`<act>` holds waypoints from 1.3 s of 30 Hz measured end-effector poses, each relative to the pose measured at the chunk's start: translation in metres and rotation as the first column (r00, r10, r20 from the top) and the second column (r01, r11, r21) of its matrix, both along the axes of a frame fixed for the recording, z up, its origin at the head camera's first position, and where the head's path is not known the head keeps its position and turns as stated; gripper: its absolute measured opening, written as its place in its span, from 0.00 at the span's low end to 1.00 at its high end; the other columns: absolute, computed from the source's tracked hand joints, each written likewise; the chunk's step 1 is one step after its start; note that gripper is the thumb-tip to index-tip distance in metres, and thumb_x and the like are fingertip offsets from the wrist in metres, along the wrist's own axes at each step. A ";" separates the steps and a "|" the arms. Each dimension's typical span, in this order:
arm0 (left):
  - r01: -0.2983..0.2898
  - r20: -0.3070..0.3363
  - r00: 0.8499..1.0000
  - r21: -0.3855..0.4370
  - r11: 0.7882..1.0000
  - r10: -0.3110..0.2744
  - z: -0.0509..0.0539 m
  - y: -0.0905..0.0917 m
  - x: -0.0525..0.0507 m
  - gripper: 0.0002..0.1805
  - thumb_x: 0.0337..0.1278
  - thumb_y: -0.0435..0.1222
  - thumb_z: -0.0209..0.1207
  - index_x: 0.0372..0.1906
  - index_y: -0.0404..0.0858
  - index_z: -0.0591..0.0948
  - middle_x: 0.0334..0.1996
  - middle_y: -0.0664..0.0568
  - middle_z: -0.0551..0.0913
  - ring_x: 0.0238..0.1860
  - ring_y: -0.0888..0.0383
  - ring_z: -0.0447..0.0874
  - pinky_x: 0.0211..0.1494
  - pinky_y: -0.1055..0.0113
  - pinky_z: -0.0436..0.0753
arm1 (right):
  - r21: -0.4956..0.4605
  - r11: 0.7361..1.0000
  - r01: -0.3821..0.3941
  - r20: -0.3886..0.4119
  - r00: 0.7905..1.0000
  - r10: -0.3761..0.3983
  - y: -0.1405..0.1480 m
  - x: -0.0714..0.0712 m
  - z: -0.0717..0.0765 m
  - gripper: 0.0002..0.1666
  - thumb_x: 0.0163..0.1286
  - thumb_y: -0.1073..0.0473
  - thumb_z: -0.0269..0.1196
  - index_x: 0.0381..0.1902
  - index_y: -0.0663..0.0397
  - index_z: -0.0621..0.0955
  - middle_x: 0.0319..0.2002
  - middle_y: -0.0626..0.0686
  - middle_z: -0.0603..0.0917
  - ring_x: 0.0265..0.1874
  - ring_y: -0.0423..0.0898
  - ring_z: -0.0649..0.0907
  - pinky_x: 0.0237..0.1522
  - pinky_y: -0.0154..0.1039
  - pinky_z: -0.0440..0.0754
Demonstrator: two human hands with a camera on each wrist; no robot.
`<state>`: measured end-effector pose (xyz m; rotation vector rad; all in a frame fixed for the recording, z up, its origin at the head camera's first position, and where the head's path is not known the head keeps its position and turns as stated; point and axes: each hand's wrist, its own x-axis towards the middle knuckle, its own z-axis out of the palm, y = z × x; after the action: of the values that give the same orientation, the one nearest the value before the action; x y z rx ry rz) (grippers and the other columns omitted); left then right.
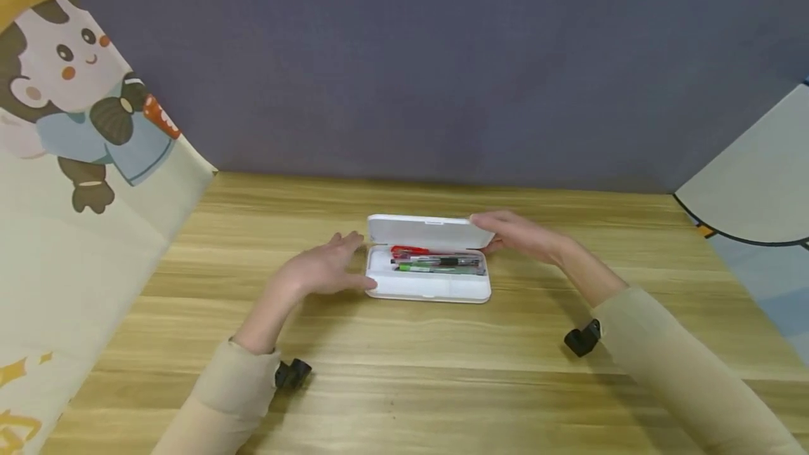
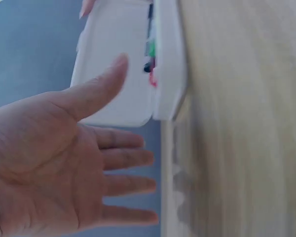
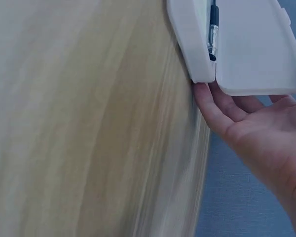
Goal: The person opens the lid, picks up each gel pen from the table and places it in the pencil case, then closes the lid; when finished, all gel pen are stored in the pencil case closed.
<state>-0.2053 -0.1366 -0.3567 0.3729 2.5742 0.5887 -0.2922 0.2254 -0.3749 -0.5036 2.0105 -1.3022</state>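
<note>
A white pencil case point(image 1: 411, 288) lies on the table with its lid point(image 1: 417, 232) raised at the back. Several pens point(image 1: 442, 262) lie inside, with red, black and green parts showing. At the case's left end is my left hand point(image 1: 325, 269), its fingers spread and straight and its thumb by the front left corner. The left wrist view shows this palm point(image 2: 44, 163) holding nothing. My right hand point(image 1: 521, 234) grips the lid's right end, with a digit at the top corner. In the right wrist view its fingers point(image 3: 219, 106) bend behind the lid and the case's end.
The wood-grain table point(image 1: 404, 371) runs back to a dark blue-grey panel point(image 1: 404, 69). A cartoon-printed panel point(image 1: 95, 97) stands at the left, and another pale printed panel point(image 1: 758, 167) at the right. Black wrist mounts point(image 1: 293, 374) sit by both sleeves.
</note>
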 end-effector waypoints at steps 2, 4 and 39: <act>-0.005 -0.007 1.000 0.026 1.000 0.005 0.004 -0.005 -0.001 0.52 0.68 0.58 0.60 0.83 0.37 0.50 0.84 0.40 0.48 0.85 0.38 0.43 0.84 0.36 0.53 | -0.001 1.000 -0.013 -0.029 0.999 0.013 0.002 0.003 -0.001 0.36 0.84 0.44 0.47 0.75 0.66 0.68 0.73 0.67 0.72 0.70 0.62 0.75 0.72 0.56 0.76; 0.005 -0.032 0.999 0.066 0.998 -0.003 0.007 -0.007 -0.002 0.49 0.71 0.60 0.55 0.84 0.39 0.49 0.84 0.42 0.48 0.85 0.40 0.43 0.84 0.38 0.51 | 0.011 1.000 -0.027 -0.070 0.997 0.027 0.004 0.006 -0.002 0.33 0.83 0.47 0.49 0.74 0.64 0.70 0.74 0.65 0.71 0.72 0.63 0.74 0.72 0.58 0.76; 0.319 -0.457 0.776 -0.310 0.896 -0.435 -0.039 0.006 0.013 0.43 0.77 0.62 0.42 0.84 0.43 0.51 0.83 0.41 0.54 0.81 0.41 0.59 0.80 0.42 0.68 | 0.375 0.925 -0.052 -0.703 0.634 0.321 -0.012 0.058 -0.016 0.42 0.59 0.41 0.76 0.70 0.41 0.78 0.73 0.60 0.74 0.71 0.61 0.75 0.67 0.62 0.78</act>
<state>-0.1922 -0.1303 -0.3961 1.0747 2.8940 0.0488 -0.2343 0.2134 -0.3904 -1.2225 2.6801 -0.6146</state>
